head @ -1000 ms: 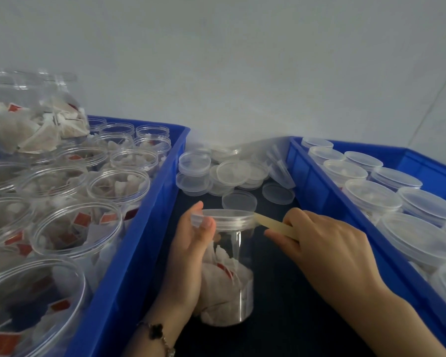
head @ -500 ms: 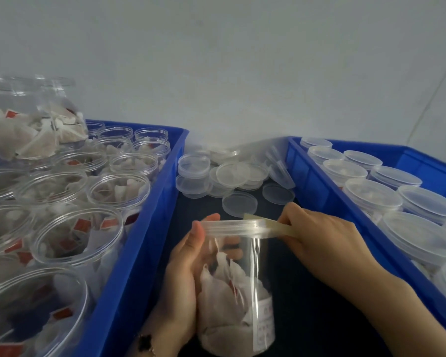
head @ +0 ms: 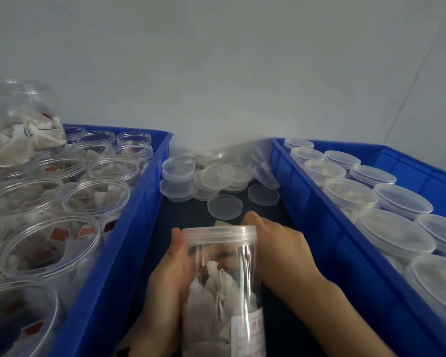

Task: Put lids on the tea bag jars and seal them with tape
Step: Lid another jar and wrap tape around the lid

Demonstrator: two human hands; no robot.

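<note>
A clear jar (head: 223, 287) holding white tea bags is raised between the two blue crates, a clear lid (head: 219, 235) on its top. My left hand (head: 166, 284) grips the jar's left side, thumb up near the lid. My right hand (head: 281, 243) wraps behind the lid on the right, fingers hidden by the jar. A pale strip of tape (head: 223, 224) shows just behind the lid's rim by my right fingertips. A white label sits low on the jar's front.
The left blue crate (head: 129, 228) holds several open jars of tea bags. The right blue crate (head: 319, 220) holds several lidded jars. Loose clear lids (head: 224, 206) are piled on the dark surface between the crates, near the wall.
The jar has been lifted and turned closer to the camera. My right hand moved round behind the lid with the tape strip, which is now mostly hidden.
</note>
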